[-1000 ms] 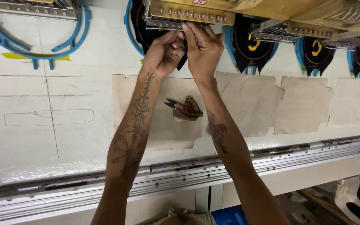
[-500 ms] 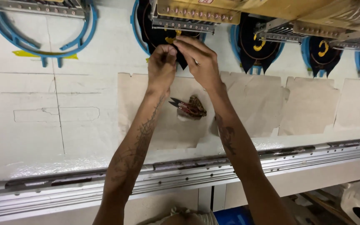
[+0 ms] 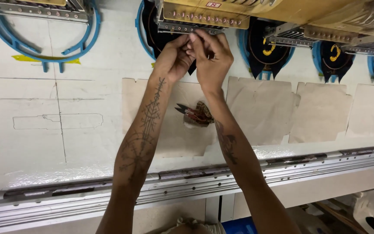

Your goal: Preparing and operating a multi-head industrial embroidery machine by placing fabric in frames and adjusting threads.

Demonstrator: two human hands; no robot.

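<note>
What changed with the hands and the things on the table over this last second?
Little changed. Both hands, left hand and right hand, stayed up at the needle bar, fingertips pinched together; whether they hold thread is too small to tell. They parted slightly midway, then closed again. The snips stayed on the paper sheet, untouched.

Both hands (image 3: 195, 58) together again under needle head (image 3: 204, 19).
</note>
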